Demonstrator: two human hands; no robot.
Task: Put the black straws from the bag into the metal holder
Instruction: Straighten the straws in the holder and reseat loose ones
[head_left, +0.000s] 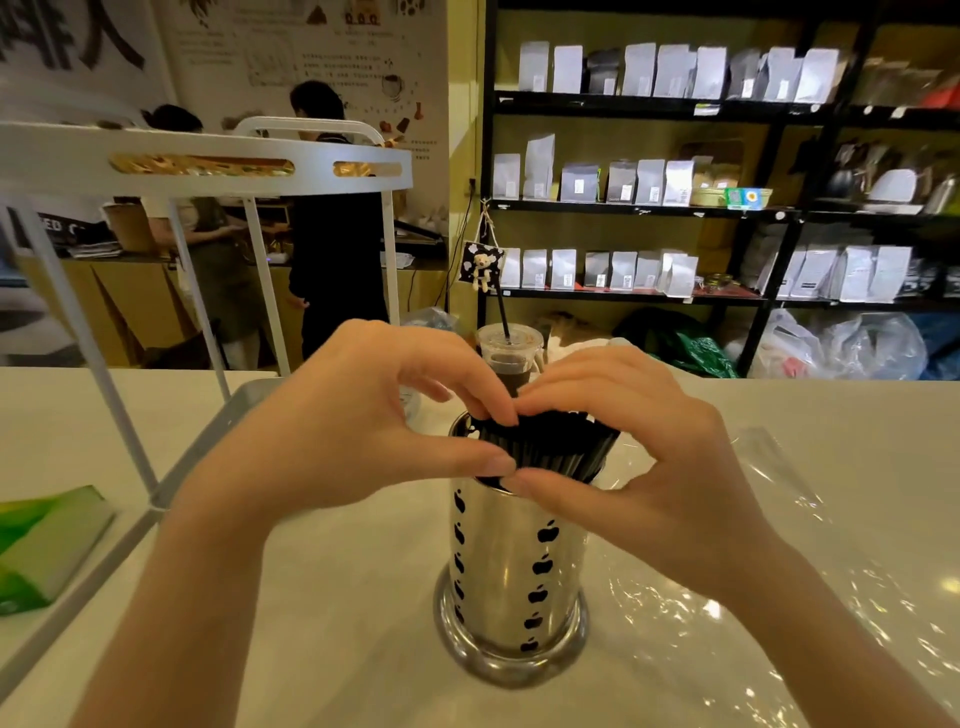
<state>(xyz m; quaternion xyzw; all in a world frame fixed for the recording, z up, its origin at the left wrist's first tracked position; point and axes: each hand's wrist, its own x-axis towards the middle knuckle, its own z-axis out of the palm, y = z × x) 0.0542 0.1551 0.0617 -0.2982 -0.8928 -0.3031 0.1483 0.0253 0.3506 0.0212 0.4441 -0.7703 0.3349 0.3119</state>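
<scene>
In the centre of the frame the left hand (358, 415) and right hand (639, 441) meet fingertip to fingertip, both pinching the bundle of black straws (550, 441); the straws stand in the metal holder (511, 571) lower centre; the clear bag (779, 545) lies at right.

The metal holder (511, 571), a shiny upright cylinder with rows of black apple-shaped cutouts and a flared base, is standing on the desk (337, 649) near its middle. The black straws (550, 447) are sitting bunched inside it, their tops leaning toward the right rim. The clear bag (727, 597) is lying crumpled and flat just right of the holder.
</scene>
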